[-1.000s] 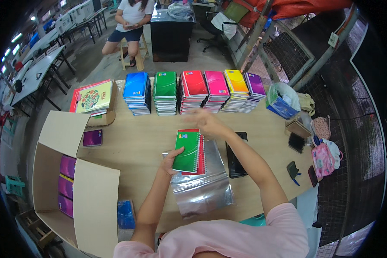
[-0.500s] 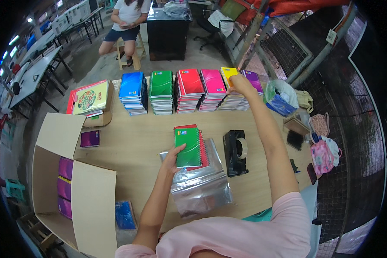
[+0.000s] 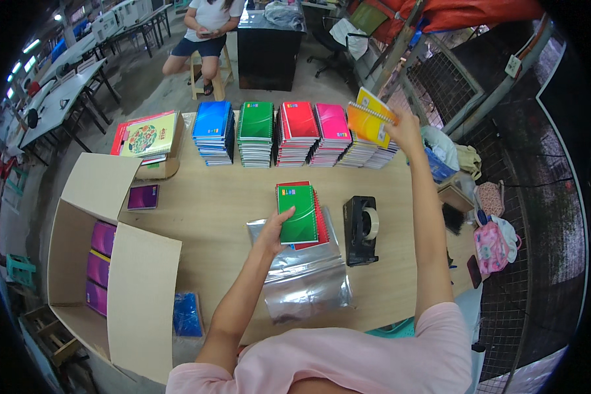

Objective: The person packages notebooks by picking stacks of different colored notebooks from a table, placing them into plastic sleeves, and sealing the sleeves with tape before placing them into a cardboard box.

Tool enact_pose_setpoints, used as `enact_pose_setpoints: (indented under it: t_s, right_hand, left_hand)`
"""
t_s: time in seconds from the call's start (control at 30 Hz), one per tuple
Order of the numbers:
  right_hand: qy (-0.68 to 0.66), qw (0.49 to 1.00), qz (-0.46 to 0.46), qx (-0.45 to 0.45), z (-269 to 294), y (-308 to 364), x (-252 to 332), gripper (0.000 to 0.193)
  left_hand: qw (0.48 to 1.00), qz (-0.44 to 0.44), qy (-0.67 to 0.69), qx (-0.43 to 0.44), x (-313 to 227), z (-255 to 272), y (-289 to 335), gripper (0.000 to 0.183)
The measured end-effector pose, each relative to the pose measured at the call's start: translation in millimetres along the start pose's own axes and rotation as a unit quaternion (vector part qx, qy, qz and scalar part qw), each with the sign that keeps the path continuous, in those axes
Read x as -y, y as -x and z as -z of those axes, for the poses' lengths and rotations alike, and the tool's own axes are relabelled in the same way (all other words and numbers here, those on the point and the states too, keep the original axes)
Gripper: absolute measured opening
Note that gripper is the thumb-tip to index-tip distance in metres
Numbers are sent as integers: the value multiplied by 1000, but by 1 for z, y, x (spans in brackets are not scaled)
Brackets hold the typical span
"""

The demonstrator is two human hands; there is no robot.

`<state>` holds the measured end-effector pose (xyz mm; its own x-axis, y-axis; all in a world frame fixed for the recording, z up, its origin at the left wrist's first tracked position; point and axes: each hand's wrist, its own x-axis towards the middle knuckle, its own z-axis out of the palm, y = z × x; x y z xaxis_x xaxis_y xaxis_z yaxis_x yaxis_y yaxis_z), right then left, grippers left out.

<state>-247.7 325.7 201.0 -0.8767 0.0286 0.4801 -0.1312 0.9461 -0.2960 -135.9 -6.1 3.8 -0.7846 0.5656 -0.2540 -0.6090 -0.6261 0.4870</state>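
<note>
My left hand (image 3: 277,230) grips a green spiral notebook (image 3: 299,213), thumb on its cover. A red notebook (image 3: 322,226) lies beneath it, its edge showing at the right. Under them are shiny clear plastic bags (image 3: 306,282) on the table. At the far right of the row of stacks, my right hand (image 3: 404,130) holds a yellow spiral notebook (image 3: 368,123), tilted and raised above the stacks. A second yellow piece shows behind its spiral; whether it is another notebook I cannot tell. Blue (image 3: 211,121), green (image 3: 255,120), red (image 3: 298,119) and pink (image 3: 333,121) notebook stacks stand leftward.
A black tape dispenser (image 3: 360,230) stands right of the bags. An open cardboard box (image 3: 144,295) holding purple notebooks is at the left, near a blue pack (image 3: 188,315). Larger notebooks (image 3: 154,138) lie at the back left. Beyond the table a person (image 3: 210,26) sits on a stool.
My right hand has lifted the yellow notebook off its stack and tilted it. My left hand still holds the green notebook over the red one. The whole view has shifted slightly.
</note>
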Motion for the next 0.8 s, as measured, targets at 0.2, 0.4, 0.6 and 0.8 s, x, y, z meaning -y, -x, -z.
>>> enact_pose_setpoints:
  t_s: [0.2,0.4,0.6,0.8]
  right_hand:
    - [99,974,99,176,4,125,138,61]
    - [66,935,162,310,-22,169,168,36]
    - [-34,986,-144,74,-103,2,24,35]
    - [31,926,-295,234,-147,-59,11,53]
  left_hand:
    - [989,-131,8,-62,36,-34,-11,43]
    - [991,-102,87,-14,46,-14,-14,54]
    - [992,-60,111,-21,29,-8,-19,45]
    - [988,-79,123,-55,23,-2,-14,44]
